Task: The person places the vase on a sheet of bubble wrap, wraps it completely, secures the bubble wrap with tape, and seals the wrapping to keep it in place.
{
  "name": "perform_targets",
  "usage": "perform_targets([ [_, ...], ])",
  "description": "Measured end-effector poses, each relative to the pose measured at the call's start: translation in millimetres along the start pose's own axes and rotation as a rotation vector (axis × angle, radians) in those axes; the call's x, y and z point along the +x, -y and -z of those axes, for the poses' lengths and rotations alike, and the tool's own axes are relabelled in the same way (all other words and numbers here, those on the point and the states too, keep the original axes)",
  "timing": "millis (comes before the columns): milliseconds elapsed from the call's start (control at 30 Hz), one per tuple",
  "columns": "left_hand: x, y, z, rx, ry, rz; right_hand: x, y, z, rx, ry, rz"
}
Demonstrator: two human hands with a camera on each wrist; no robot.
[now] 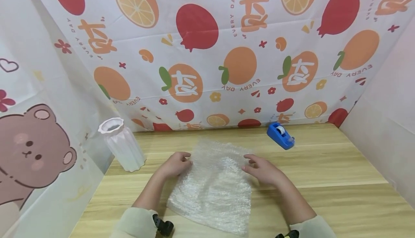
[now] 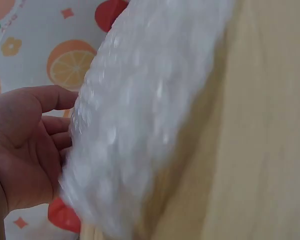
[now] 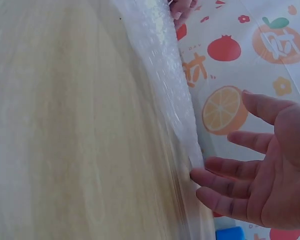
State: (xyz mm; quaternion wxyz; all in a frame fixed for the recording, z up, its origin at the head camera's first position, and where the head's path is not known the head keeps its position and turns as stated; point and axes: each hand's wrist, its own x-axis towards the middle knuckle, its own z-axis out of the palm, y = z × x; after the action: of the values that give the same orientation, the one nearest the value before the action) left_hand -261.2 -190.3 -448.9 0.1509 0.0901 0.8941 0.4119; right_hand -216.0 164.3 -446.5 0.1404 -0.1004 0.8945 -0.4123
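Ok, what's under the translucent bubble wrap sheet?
Pale wood-grain tabletop shows along both sides of the translucent bubble wrap sheet. Its middle is too cloudy to see through, so whether anything flat lies beneath, I can't tell.

In the head view, a wood-grain counter [image 1: 343, 180] spreads across 6 o'clock. A white, fluted vase [image 1: 126, 148] stands on it toward 8 o'clock, scalloped mouth upward. A blue tape dispenser [image 1: 279, 137] sits toward 4 o'clock, near the back edge. At 12 o'clock hangs a white, fruit-printed cloth [image 1: 220, 56]; at 9, a pale sheet [image 1: 72, 86] bearing a brown bear [image 1: 35, 148]; at 3, a plain pale wall [image 1: 386, 122].
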Motion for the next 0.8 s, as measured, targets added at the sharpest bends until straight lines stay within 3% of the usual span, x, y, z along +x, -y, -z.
perform_targets([
  [167,-0.2,-7.0,-13.4,-0.090,-0.005,-0.005,3.8,-6,2,0.018,-0.051,-0.011],
  [433,7.6,-9.7,-33.2,-0.171,-0.140,-0.034,15.0,-15,11,0.069,-0.177,0.047],
  [533,9.9,-12.3,-36.6,-0.145,-0.193,-0.047,19.0,-16,14,0.056,-0.192,0.067],
  [667,10.2,-19.8,-38.3,-0.109,-0.215,-0.038,22.3,-16,16,0.019,-0.181,0.086],
  [800,5.8,-26.2,-40.1,0.077,-0.197,-0.032,25.9,-14,13,-0.110,-0.130,0.088],
])
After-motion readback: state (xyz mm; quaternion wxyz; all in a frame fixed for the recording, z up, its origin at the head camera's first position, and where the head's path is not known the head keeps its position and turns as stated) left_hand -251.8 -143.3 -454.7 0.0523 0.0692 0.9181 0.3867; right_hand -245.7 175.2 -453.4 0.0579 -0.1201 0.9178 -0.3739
